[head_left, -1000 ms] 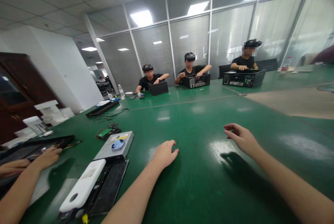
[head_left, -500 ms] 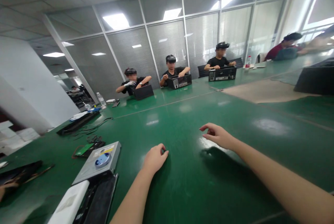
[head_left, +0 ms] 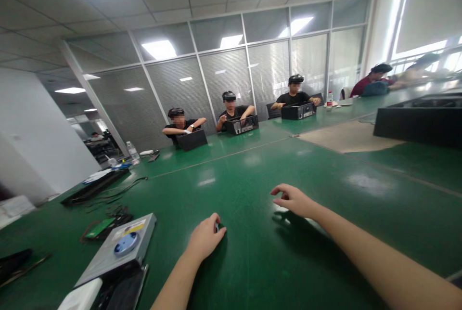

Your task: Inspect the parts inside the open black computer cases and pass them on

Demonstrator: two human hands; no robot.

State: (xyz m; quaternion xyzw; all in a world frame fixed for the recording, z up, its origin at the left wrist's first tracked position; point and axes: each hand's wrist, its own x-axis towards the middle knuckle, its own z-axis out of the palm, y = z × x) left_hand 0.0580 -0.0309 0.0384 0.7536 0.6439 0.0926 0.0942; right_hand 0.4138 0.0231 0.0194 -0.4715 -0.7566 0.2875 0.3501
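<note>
My left hand [head_left: 205, 238] rests at the green tabletop [head_left: 245, 262] with curled fingers. A gap shows between its thumb and forefinger, and I see nothing held there. Farther right, my right hand [head_left: 293, 201] hovers a little above the table, its shadow below it. Its thumb and forefinger are apart with nothing between them. Left of my left hand lies a silver optical drive [head_left: 135, 233] with a blue disc-shaped piece [head_left: 126, 244] on top. A white object [head_left: 82, 295] and a black part [head_left: 126, 287] lie in front of the drive, cut off by the frame.
A green circuit board [head_left: 100, 228] with dark wires lies beyond the drive. A large black computer case [head_left: 415, 127] stands at the right by a brown sheet [head_left: 339, 135]. Several people sit across the table; three have open computer cases [head_left: 193, 140] before them.
My view has turned right and tilted up, bringing more of the large black case into frame. Both hands keep much the same pose. Across the table, the leftmost person's gloved hand has lowered to the case.
</note>
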